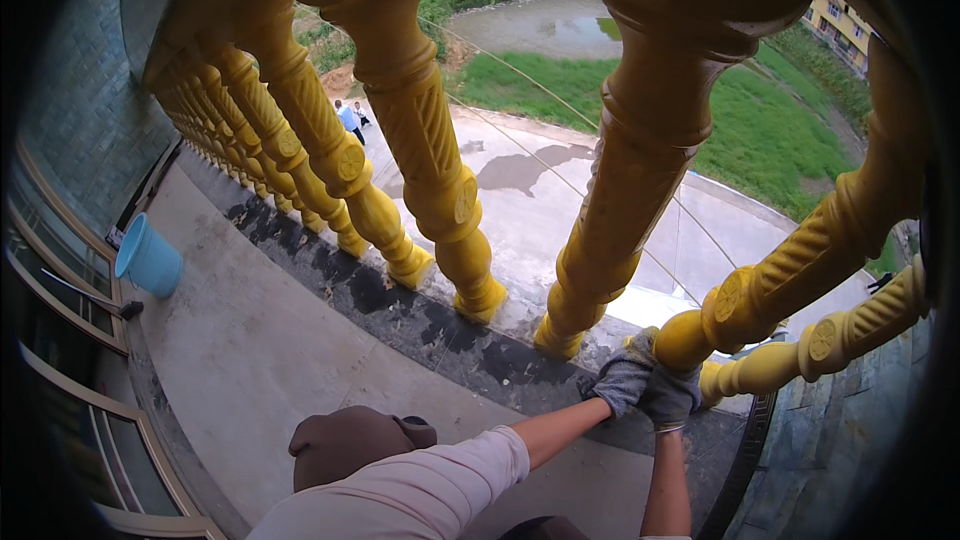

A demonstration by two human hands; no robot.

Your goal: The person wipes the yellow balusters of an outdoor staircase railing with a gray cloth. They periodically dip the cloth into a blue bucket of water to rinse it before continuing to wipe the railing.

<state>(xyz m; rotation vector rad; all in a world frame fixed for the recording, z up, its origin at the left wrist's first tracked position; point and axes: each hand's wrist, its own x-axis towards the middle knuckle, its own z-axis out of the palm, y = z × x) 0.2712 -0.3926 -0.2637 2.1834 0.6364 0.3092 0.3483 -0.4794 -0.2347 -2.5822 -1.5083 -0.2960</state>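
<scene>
Both my hands wear grey knit work gloves and are together at the foot of a yellow carved baluster. My left hand wraps the left side of its narrow lower end, fingers reaching up and behind it. Close against it, my right hand grips the same foot from the near right side. The baluster's base is hidden by the gloves, and whether a cloth lies under them I cannot tell. A thicker yellow post stands just left of my hands. To the right is another yellow baluster, beside the wall.
A row of yellow balusters runs off to the left along a dark, wet-patched stone kerb. A light blue bucket and a long-handled brush are by the glazed doors. Slate-like tiles cover the right wall. Two people are below on paving.
</scene>
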